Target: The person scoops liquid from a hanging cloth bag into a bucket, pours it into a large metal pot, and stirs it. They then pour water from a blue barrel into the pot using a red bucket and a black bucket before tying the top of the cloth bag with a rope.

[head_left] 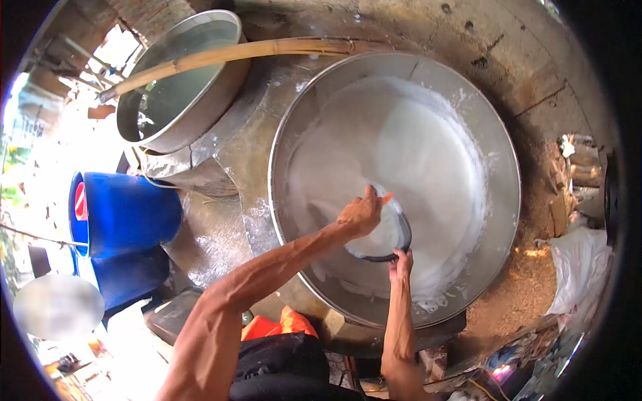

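Note:
A wide metal pan [513,180] holds milky white liquid [428,140] with froth along its side. Over the near part of the liquid is a dark-rimmed round bowl [407,230] with pale liquid inside. At the bowl's near rim, my right hand [400,263] grips the edge with the thumb on top. My left hand [362,215] is closed above the bowl's far left side, fingers curled round a small orange-tipped piece [386,198]. Most of that piece is hidden by the fingers.
A bamboo pole [267,48] lies across a second metal tub [234,80] of water at the upper left. Blue plastic barrels [127,207] stand at the left. Sawdust-like brown material [515,294] and a white sack [580,267] lie to the right.

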Demonstrator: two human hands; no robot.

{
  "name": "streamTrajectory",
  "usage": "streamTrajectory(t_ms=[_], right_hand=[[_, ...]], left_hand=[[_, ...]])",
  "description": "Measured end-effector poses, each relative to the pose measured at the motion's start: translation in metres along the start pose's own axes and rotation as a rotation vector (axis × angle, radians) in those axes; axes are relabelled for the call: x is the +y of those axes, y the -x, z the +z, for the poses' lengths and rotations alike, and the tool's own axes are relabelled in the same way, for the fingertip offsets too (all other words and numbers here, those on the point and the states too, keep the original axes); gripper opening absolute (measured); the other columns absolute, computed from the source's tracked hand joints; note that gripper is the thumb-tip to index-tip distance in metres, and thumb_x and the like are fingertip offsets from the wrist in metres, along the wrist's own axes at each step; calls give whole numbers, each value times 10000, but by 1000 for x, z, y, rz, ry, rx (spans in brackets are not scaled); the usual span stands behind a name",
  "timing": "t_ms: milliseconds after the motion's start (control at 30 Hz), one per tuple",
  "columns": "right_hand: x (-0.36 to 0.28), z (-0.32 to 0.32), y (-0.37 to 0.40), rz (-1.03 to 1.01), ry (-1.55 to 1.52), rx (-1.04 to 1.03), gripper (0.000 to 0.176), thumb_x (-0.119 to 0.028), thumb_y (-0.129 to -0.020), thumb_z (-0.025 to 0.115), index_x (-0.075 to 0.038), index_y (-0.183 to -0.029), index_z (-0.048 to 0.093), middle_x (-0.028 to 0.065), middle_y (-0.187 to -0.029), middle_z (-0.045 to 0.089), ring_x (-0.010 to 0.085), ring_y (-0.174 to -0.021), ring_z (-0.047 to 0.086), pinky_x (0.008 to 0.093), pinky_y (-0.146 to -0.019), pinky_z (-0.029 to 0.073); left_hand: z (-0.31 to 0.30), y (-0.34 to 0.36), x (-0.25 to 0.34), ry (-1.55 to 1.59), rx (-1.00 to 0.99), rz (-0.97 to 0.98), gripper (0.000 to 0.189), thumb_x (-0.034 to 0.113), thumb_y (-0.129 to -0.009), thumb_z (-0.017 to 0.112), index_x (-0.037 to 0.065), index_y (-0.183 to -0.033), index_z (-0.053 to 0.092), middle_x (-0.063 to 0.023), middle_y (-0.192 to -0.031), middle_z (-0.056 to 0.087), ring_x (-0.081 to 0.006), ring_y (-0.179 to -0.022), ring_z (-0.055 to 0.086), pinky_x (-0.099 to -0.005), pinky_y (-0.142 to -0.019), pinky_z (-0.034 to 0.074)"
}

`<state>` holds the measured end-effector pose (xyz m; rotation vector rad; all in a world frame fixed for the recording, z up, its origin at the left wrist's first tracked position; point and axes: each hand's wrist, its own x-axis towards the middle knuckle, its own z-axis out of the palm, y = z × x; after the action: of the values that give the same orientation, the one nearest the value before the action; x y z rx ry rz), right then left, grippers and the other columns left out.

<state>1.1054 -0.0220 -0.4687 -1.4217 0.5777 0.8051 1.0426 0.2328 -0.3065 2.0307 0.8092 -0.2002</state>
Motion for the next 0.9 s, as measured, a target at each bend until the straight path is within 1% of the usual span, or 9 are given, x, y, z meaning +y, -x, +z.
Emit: streamTrajectory(t_ms=[100,200,233,333,533,633,767,833,900], right_hand=[[-20,-15,62,-62,-212,-122,380,12,-773,647,-90,-1118,526,45,-1012,584,201,-894,578,384,-788,498],[-38,-26,124,-176,-324,-317,407,21,-787,656,-90,-1161,539,67,-1177,606,243,-1105,589,430,-936,504],[-49,-24,148,-189,-313,-326,407,21,-787,656,-90,-1161,539,67,-1177,606,243,-1105,589,430,-936,504],[-78,-13,227,-299,-338,-441,554,1,-795,665,-88,-1321,519,92,-1286,598,278,-1179,577,474,-1019,487],[-108,-5,337,-345,-330,-547,569,-90,-819,676,-43,-1364,520,97,-1348,580,282,-1251,530,454,-1047,439],[-114,5,378,-273,-303,-669,612,-148,-833,656,-54,-1411,477,115,-1389,547,321,-1268,504,506,-1079,402],[-100,43,430,-314,-109,-844,654,-210,-824,657,-8,-1415,464,149,-1395,539,348,-1261,505,509,-1071,394],[-83,53,467,-301,-67,-704,566,-150,-870,626,81,-1367,481,223,-1366,553,358,-1266,509,477,-1117,350],[-53,80,486,-309,44,-745,627,-170,-822,660,87,-1365,478,221,-1359,555,364,-1255,515,468,-1110,356]], left_hand=[[-45,54,56,104,1,137,329,295,-1046,365,-25,-1111,335,-317,-884,645,-532,-850,625,-618,-744,475],[-93,117,96,129,-1,263,318,286,-1049,390,-25,-1087,338,-304,-815,636,-525,-787,623,-606,-689,477],[-109,139,109,125,10,317,314,282,-1049,406,-24,-1081,338,-292,-788,632,-520,-752,621,-598,-665,478],[-152,209,137,184,112,429,306,278,-1046,429,-14,-1072,341,-267,-700,612,-503,-674,610,-588,-615,472],[-209,335,163,326,399,652,338,292,-1040,423,-39,-1084,371,-286,-600,572,-517,-613,592,-585,-575,469],[-239,409,162,401,446,634,361,291,-1024,436,-58,-1104,393,-310,-647,585,-534,-660,595,-591,-629,480],[-260,487,130,464,637,703,368,258,-1014,423,-106,-1070,419,-315,-670,591,-551,-686,581,-583,-663,477],[-261,525,108,487,760,693,375,249,-1012,421,-122,-1063,414,-319,-668,587,-548,-695,582,-580,-664,472],[-266,560,75,495,846,702,381,240,-1010,419,-138,-1056,410,-322,-667,583,-545,-704,582,-576,-665,467]])
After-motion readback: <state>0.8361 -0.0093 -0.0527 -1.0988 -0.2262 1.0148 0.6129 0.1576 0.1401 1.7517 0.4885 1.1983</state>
